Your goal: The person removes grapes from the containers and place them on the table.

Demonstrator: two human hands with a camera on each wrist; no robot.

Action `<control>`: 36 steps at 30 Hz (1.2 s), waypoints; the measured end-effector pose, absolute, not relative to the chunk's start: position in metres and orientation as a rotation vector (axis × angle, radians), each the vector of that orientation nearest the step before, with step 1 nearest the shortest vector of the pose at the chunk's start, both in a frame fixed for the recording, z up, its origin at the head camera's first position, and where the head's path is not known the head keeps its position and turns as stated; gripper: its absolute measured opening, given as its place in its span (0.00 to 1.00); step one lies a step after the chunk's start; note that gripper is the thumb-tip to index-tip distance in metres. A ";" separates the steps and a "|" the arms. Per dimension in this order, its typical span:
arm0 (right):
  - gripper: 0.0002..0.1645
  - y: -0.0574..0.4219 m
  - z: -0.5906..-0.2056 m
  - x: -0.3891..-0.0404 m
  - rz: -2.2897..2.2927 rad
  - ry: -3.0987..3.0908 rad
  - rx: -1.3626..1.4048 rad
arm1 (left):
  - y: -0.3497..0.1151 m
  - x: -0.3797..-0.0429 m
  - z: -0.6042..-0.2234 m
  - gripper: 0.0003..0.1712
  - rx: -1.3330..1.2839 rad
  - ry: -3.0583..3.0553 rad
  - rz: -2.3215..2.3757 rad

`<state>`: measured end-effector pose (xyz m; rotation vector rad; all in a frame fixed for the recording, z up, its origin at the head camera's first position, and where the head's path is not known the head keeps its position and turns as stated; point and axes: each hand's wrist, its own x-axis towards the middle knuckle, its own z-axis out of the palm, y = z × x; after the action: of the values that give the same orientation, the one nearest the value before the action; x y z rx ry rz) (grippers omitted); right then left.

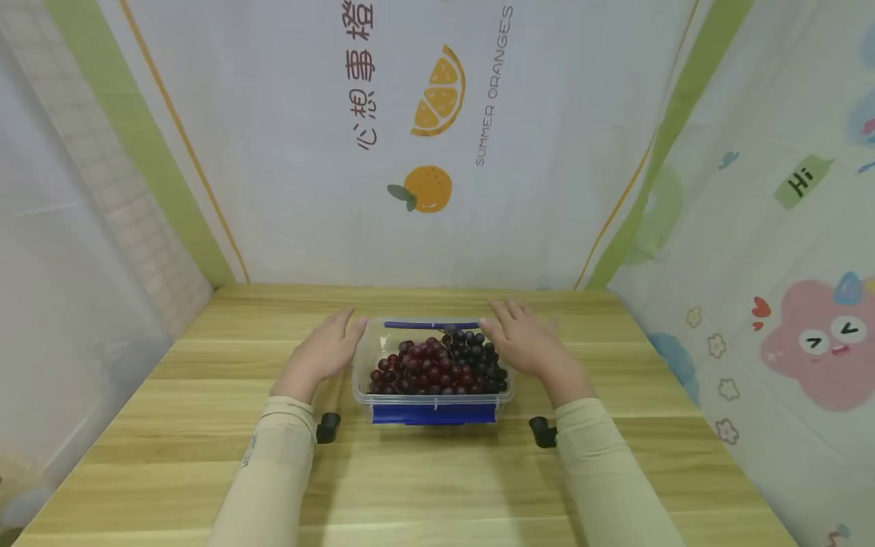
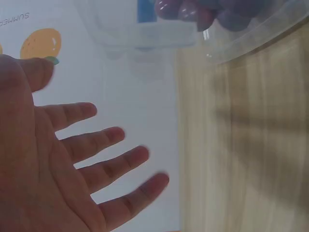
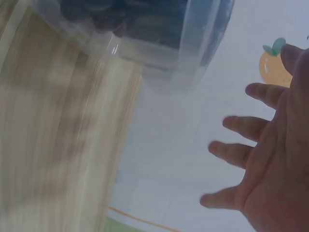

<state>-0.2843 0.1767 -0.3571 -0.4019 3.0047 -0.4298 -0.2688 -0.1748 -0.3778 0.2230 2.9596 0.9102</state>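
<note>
A clear plastic food container (image 1: 365, 357) with blue clip flaps stands on the wooden table, its top uncovered. Inside lie red grapes (image 1: 427, 368) on the left and middle, and black grapes (image 1: 478, 353) on the right. My left hand (image 1: 324, 349) is beside the container's left end, thumb near the rim. On the other side my right hand (image 1: 526, 342) is at the right end, its thumb overlapping the rim in the head view. Both wrist views show the fingers of the left hand (image 2: 63, 150) and right hand (image 3: 270, 140) spread and straight, apart from the container's walls.
The wooden table (image 1: 424, 486) runs back to a white cloth (image 1: 307, 190) printed with oranges. Patterned cloth (image 1: 738, 228) hangs along the right side, and a pale cloth (image 1: 61, 266) on the left. A black wrist mount (image 1: 328, 428) sits by each wrist.
</note>
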 end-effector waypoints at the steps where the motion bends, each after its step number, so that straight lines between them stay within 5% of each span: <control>1: 0.45 0.175 -0.356 -0.284 -0.402 3.007 -0.419 | -0.173 -0.270 -0.378 0.44 0.216 2.955 0.927; 15: 0.37 0.153 -0.364 -0.286 -0.124 3.025 -0.600 | -0.148 -0.276 -0.404 0.41 0.029 2.897 1.012; 36: 0.40 0.138 -0.372 -0.295 -0.122 2.967 -0.646 | -0.143 -0.274 -0.421 0.44 -0.190 2.798 1.296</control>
<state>-0.2953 0.1378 -0.3716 -0.6457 2.9672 -0.1216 -0.2742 -0.1430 -0.4207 -0.1897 2.7979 1.2957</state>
